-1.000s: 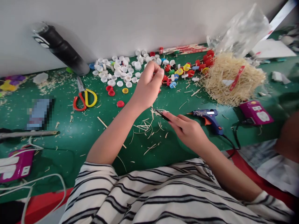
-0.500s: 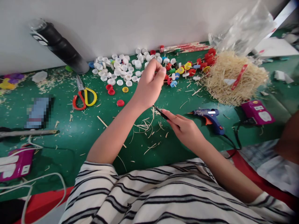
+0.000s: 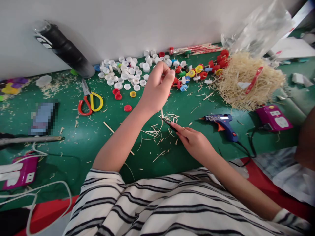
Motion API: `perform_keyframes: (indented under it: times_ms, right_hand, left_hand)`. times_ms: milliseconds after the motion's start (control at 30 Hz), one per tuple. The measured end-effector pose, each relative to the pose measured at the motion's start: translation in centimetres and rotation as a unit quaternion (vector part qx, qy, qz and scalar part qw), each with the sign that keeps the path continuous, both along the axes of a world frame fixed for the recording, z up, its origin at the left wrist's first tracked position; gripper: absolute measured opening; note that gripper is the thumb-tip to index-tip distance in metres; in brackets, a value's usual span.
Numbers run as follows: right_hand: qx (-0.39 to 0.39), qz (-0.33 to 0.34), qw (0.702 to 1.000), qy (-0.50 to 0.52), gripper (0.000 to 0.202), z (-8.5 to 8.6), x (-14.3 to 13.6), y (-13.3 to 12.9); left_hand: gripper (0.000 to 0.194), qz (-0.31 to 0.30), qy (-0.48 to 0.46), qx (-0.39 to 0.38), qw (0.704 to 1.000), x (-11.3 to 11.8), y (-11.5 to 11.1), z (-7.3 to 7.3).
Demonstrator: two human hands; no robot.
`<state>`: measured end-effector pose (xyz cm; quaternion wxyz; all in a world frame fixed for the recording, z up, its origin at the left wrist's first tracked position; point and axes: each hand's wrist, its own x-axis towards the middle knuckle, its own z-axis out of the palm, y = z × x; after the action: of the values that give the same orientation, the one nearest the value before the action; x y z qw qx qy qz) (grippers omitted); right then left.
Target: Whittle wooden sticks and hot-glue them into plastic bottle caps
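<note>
My left hand [image 3: 158, 87] is closed in a pinch above the table. From beneath it comes the lower end of a thin pale wooden stick [image 3: 162, 112]; the rest of the stick is hidden by the hand. My right hand [image 3: 193, 139] is wrapped round a slim dark knife [image 3: 168, 122], its tip pointing up and left at the stick's lower end. Thin curled wood shavings [image 3: 153, 131] lie on the green table below both hands. Another pale stick [image 3: 108, 127] lies partly under my left forearm.
White bottle caps [image 3: 130, 70] are heaped at the back, beside coloured caps on sticks [image 3: 189, 73]. Red-and-yellow scissors [image 3: 91, 102] and a black bottle [image 3: 66, 49] stand left. On the right are a blue glue gun [image 3: 222, 123], a straw-like pile [image 3: 251, 82] and a purple power strip [image 3: 273, 117].
The knife has dropped slightly, down and away from my left hand, and the stick's lower end now shows. More shavings lie near the tip. My left hand stays almost still.
</note>
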<state>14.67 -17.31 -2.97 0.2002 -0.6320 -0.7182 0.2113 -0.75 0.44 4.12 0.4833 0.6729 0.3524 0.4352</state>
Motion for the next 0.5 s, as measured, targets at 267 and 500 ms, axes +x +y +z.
perform_keyframes:
  times_ms: [267,500]
  right_hand:
    - [-0.044,0.014,0.993,-0.106,0.050,0.4,0.4,-1.4]
    - [-0.037,0.020,0.997,-0.068,0.050,0.2,0.8,-1.4]
  left_hand:
    - [0.038,0.018,0.007,0.023,1.000,-0.3,0.7,-0.3]
    - [0.035,-0.002,0.001,0.014,1.000,-0.2,0.3,-0.2]
